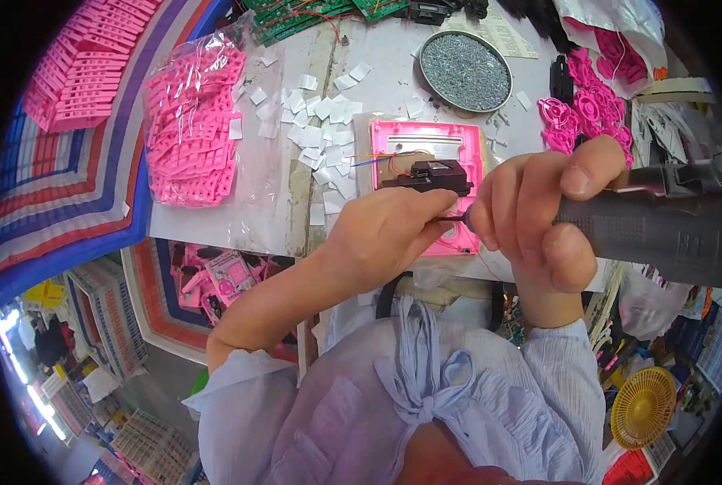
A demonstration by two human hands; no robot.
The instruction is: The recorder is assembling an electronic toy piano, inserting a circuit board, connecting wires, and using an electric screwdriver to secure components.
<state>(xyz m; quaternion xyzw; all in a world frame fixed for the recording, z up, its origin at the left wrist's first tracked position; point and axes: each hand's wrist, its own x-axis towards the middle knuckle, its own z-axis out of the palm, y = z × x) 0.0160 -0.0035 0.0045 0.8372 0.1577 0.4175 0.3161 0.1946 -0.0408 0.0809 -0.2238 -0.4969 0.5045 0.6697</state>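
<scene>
My right hand [539, 210] is wrapped round a dark grey electric screwdriver [652, 230], which lies nearly level with its bit pointing left. Thumb and fingers of my left hand [385, 234] come together at the tip of the bit [451, 218]; whatever they pinch there is too small to make out. Beneath both hands is an open pink plastic casing [472, 145] on the worktable. Over it sits a black mechanism [438, 178] with thin coloured wires. My left hand hides part of the casing's lower left side.
A round dish of small screws [466, 71] stands behind the casing. White paper pieces [325, 121] lie scattered to its left, beside a bag of pink parts [195, 121]. Pink rings [583, 109] are heaped at right; green circuit boards [296, 20] lie at the back. A striped crate [135, 162] borders the left.
</scene>
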